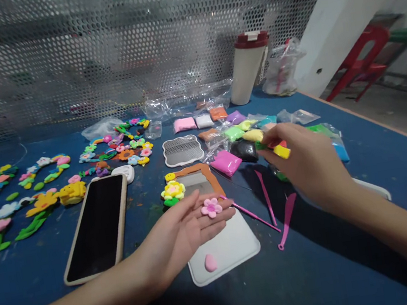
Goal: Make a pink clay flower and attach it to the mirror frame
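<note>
My left hand (189,226) is palm up, fingers nearly straight, and holds a pink clay flower (211,208) on them. Beneath it is a white-backed board (236,242) with a small pink clay lump (211,262) on it. Just behind is a mirror with a brown clay border (213,181), with a yellow clay flower figure (173,190) at its left corner. My right hand (304,163) is closed over the clay packets; a red and yellow piece of clay (282,150) shows between its fingers. Some green shows by its fingertips, partly hidden.
Pink modelling tools (266,197) lie between my hands. Packets of coloured clay (227,162) and a white-framed mirror (183,150) are behind. At left lie a phone (98,229) and many clay decorations (44,201). A tumbler (248,69) stands by the perforated metal screen (116,58).
</note>
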The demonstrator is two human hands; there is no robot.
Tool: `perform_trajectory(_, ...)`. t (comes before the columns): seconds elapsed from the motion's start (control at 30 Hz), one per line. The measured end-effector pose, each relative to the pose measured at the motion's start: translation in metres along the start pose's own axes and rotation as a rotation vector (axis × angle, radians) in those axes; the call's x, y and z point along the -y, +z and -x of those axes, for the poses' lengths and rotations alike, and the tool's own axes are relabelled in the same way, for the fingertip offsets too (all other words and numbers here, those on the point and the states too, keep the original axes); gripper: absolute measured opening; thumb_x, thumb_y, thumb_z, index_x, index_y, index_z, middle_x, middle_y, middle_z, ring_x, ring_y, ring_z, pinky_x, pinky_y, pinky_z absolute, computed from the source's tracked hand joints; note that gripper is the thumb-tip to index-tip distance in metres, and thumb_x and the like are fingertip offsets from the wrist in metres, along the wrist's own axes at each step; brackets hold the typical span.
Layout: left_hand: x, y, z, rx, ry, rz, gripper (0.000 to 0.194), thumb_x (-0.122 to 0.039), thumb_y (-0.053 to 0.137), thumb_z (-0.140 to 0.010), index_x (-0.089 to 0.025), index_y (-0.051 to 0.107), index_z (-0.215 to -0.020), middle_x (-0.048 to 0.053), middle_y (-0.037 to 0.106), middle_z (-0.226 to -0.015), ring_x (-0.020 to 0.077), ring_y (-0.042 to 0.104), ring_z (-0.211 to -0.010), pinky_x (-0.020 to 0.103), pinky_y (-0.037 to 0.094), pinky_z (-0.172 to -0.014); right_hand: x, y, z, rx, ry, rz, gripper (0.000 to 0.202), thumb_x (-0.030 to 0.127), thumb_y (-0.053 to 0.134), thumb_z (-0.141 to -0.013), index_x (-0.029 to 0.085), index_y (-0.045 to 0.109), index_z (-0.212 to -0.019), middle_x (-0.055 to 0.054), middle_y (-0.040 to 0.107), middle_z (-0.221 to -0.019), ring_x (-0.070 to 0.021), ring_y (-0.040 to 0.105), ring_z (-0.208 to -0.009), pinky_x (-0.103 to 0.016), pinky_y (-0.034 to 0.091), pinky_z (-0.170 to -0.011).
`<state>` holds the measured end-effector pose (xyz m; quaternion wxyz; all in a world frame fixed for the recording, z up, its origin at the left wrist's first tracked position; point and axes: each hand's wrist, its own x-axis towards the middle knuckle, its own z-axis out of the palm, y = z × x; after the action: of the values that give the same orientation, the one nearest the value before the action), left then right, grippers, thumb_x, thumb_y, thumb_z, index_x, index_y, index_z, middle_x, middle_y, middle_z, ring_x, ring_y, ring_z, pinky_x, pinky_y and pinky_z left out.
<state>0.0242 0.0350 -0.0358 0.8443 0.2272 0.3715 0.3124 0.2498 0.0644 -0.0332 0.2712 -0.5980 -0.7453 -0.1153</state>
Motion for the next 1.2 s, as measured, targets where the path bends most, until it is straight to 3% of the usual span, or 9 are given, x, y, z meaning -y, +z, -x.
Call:
perform_trajectory(0.1,0.003,-0.003,-0.003,0.046,0.011,0.049,0.039,-0.028,0.035,-0.095,-0.002,0.063,-0.102,0.02,0.065,-0.111,0.0262,0.058,-0.111,0.039,0.034,-0.104,0.025,-0.011,0.015,0.146,-0.014,-0.499,0.006,0.023,0.064,-0.079,0.021,0.059,-0.081,-0.001,0.066,-0.075,-0.0172,0.062,-0.068,-0.028,0.046,-0.061)
perform_trajectory(0.2,0.006,-0.007,-0.004,0.112,0.026,0.08,0.036,-0.029,0.036,-0.095,-0.006,0.061,-0.105,0.017,0.066,-0.107,0.0237,0.06,-0.106,0.039,0.034,-0.103,0.05,-0.01,0.028,0.299,-0.05,-0.683,0.003,0.018,0.061,-0.08,0.021,0.06,-0.08,0.001,0.067,-0.074,-0.0133,0.061,-0.066,-0.024,0.047,-0.059)
perform_trajectory(0.37,0.007,-0.009,-0.005,0.174,0.03,0.076,0.035,-0.026,0.036,-0.095,-0.006,0.056,-0.116,0.017,0.064,-0.111,0.0231,0.058,-0.108,0.038,0.035,-0.102,0.059,0.0,0.033,0.362,-0.04,-0.671,0.003,0.015,0.06,-0.078,0.018,0.06,-0.076,0.0,0.063,-0.066,-0.0117,0.057,-0.058,-0.022,0.042,-0.052)
perform_trajectory(0.83,0.008,-0.009,-0.006,0.184,0.042,0.067,0.035,-0.025,0.034,-0.096,-0.006,0.055,-0.116,0.018,0.063,-0.112,0.0233,0.058,-0.107,0.039,0.037,-0.1,0.059,0.001,0.032,0.42,-0.036,-0.683,0.005,0.013,0.057,-0.078,0.016,0.06,-0.076,0.001,0.063,-0.067,-0.011,0.056,-0.059,-0.022,0.041,-0.054)
perform_trajectory(1.07,0.008,-0.007,-0.005,0.175,0.055,0.026,0.032,-0.025,0.036,-0.095,-0.009,0.06,-0.108,0.014,0.065,-0.104,0.0205,0.06,-0.1,0.036,0.039,-0.097,0.057,-0.003,0.032,0.434,-0.014,-0.728,0.004,0.017,0.057,-0.081,0.017,0.058,-0.077,0.002,0.058,-0.066,-0.0105,0.052,-0.059,-0.022,0.039,-0.053)
perform_trajectory(1.2,0.007,-0.005,0.001,0.171,0.104,-0.13,0.028,-0.027,0.042,-0.094,-0.009,0.063,-0.1,0.012,0.065,-0.096,0.0182,0.06,-0.092,0.032,0.044,-0.09,0.054,-0.01,0.029,0.443,0.032,-0.826,0.01,0.024,0.052,-0.087,0.019,0.055,-0.08,0.002,0.057,-0.07,-0.0109,0.051,-0.063,-0.022,0.04,-0.057)
